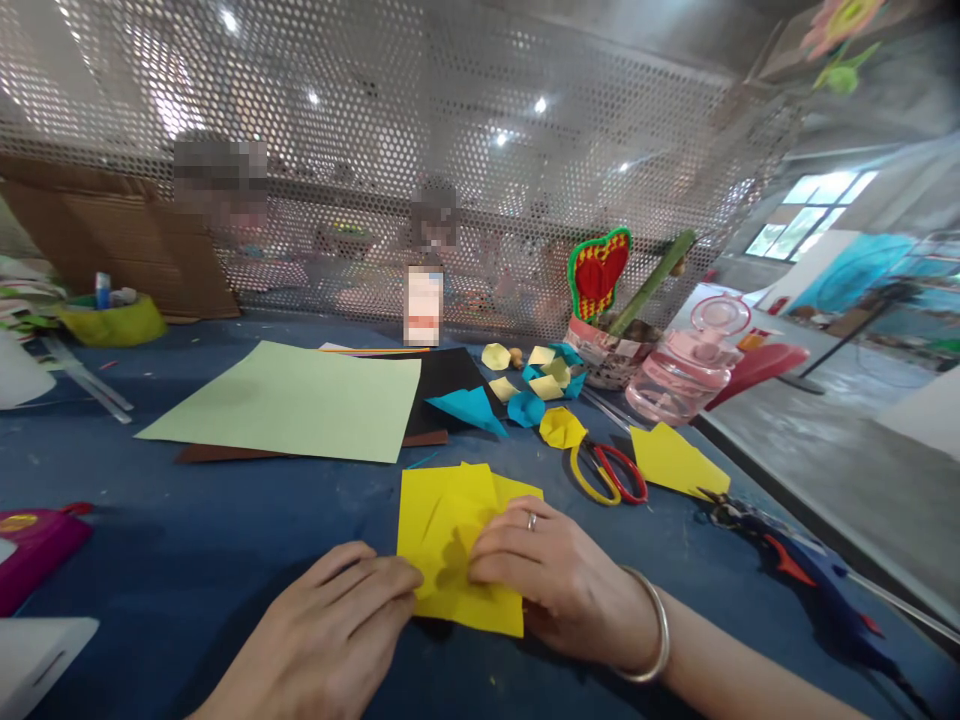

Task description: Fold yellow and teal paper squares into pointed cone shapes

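Several layers of yellow paper [450,510], partly folded, lie before me on the blue table. My left hand [345,610] pinches the lower left edge of the paper with its fingers bent together; its thumb is hidden. On the other side, my right hand [536,570], with a ring and a bangle, grips the paper with curled fingers over the top. Just beyond the right hand rest scissors [607,470] with one yellow and one red handle. A yellow folded paper cup shape [562,428] sits beside them.
Pale green sheets [300,400] lie over brown and black ones at the back. Blue folded pieces [472,408] stand near a pink water bottle [686,360]. Pliers or a similar tool [810,570] lie right, a magenta case [37,550] left. A perforated metal screen [480,120] rises behind.
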Demonstrator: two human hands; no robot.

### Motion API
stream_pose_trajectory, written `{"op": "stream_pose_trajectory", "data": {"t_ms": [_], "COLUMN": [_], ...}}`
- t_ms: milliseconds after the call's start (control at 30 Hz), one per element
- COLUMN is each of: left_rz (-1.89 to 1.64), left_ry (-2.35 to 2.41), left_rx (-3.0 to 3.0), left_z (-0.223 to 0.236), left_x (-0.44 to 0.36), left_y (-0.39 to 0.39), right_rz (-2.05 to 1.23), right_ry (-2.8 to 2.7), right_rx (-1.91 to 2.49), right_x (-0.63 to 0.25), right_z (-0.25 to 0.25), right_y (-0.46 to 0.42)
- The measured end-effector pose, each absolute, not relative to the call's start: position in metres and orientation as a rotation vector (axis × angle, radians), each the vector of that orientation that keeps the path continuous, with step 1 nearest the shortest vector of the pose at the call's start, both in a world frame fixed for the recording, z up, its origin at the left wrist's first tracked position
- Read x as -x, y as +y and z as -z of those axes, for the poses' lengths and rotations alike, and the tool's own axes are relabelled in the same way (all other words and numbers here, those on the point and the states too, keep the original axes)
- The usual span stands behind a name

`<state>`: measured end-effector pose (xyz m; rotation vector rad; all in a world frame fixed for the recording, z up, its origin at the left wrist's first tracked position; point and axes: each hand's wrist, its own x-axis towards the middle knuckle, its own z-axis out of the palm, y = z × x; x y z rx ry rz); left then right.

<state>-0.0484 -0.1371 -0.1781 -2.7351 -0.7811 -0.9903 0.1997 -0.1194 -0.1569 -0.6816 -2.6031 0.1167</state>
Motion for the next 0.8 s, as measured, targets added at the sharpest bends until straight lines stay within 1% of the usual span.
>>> {"op": "stream_pose_trajectory", "data": {"t_ms": [100, 233, 367, 500, 633, 800], "left_rz": [1.021, 0.974, 0.957, 0.934, 0.955, 0.974], "left_ry": [-0.812, -0.878, -0.889, -0.806, -0.665, -0.672], "left_rx": [2.687, 2.668, 2.649, 2.691, 2.734, 2.771], "left_z": [0.180, 0.189, 0.192, 0.184, 0.179, 0.176], "left_x": [0.049, 0.051, 0.054, 0.049, 0.041, 0.035], "left_y": [-0.138, -0.141, -0.141, -0.140, -0.141, -0.142], "right_rz": [-0.211, -0.303, -0.256, -0.217, -0.122, -0.064], "right_ry": [-2.579, -2.563, -2.634, -2.711, -2.682, -2.678], "right_rx": [0.671, 0.637, 0.607, 0.636, 0.644, 0.609], "right_x": [-0.203, -0.202, -0.203, -0.202, -0.200, -0.200], "right_z": [0.155, 0.151, 0.148, 0.144, 0.146, 0.153], "right_y": [-0.120, -0.124, -0.127, -0.131, -0.136, -0.138]}}
